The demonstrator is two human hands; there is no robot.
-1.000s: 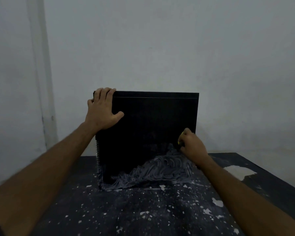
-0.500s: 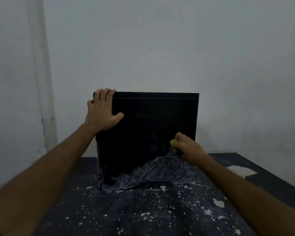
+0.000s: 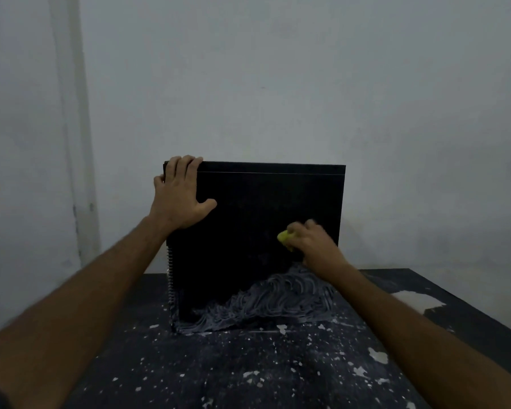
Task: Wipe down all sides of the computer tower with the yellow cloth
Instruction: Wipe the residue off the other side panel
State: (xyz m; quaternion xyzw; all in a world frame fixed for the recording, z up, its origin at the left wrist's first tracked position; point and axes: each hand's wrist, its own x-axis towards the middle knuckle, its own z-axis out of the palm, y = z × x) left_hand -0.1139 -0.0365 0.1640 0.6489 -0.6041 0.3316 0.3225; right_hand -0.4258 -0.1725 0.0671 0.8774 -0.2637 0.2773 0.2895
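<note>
Tower [image 3: 257, 231] upright on dark paint-flecked table [image 3: 248, 373], black side panel facing camera. Left hand [image 3: 180, 196] flat on tower's upper left corner, fingers hooked over top edge. Right hand [image 3: 314, 242] curled around yellow cloth [image 3: 284, 237], pressing it to panel's right half, above grey smeared patch [image 3: 266, 302] at tower's base.

It looked like a bare workroom or storage room. The dark counter [image 3: 248, 373] was flecked all over with pale paint chips, with a larger worn patch [image 3: 416, 302] at its right. Behind the counter rose a plain, unfurnished whitish wall [image 3: 278, 84], dimly lit.
</note>
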